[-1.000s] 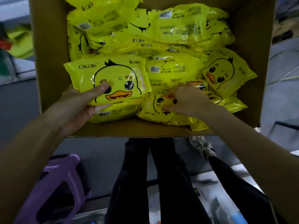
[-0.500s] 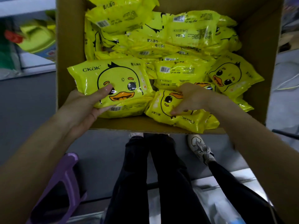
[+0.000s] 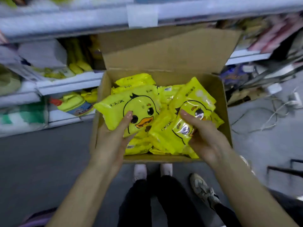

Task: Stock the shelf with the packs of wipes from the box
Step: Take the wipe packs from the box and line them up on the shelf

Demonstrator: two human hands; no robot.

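An open cardboard box [image 3: 223, 115] sits on the floor in front of me, filled with several yellow duck-print packs of wipes [image 3: 136, 81]. My left hand [image 3: 113, 136] grips one wipes pack [image 3: 124, 108] from below, thumb on the duck face, raised above the box's left side. My right hand [image 3: 203, 136] grips two stacked wipes packs [image 3: 188, 112], thumb on top, over the box's right side. White shelves [image 3: 68, 82] stand behind and left of the box, with yellow packs [image 3: 78, 66] on one level.
A box flap [image 3: 164, 49] stands up at the back against the shelving. Cables and white plugs [image 3: 278, 102] lie on the grey floor to the right. My legs and shoes [image 3: 152, 174] are below the box, another shoe [image 3: 201, 189] beside them. A purple object [image 3: 36, 218] sits bottom left.
Both hands have lifted their packs up out of the pile. The view has pulled back and tilted up, so the shelves and box flap now show.
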